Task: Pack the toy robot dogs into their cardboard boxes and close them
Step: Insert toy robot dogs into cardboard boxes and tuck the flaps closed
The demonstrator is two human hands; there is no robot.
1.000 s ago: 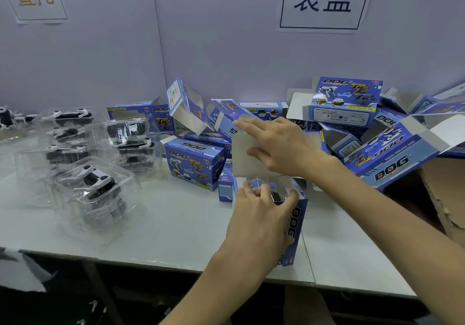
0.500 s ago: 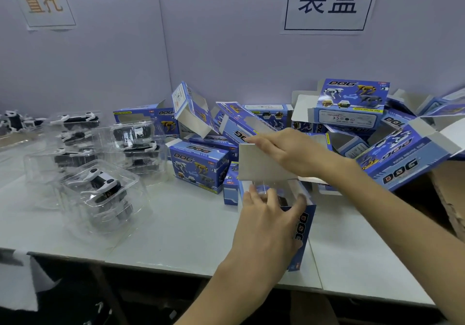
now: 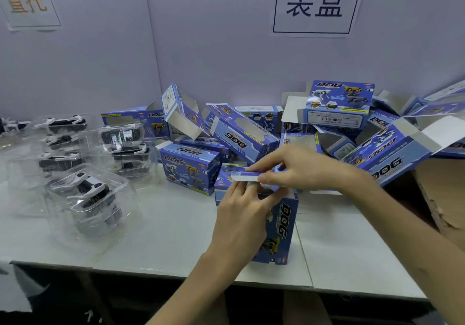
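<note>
Both hands met at the upright box point(image 3: 283, 224) in the head view: my left hand point(image 3: 241, 216) gripped its near side, and my right hand point(image 3: 299, 170) pinched the lid flap point(image 3: 245, 176) just above it. Best, I judged, to crease the tab first, then tuck it in squarely.

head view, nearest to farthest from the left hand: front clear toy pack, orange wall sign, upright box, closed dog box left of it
1. upright box, held by left hand
2. closed dog box, behind-left
3. front clear toy pack, far left
4. orange wall sign, top left
</note>
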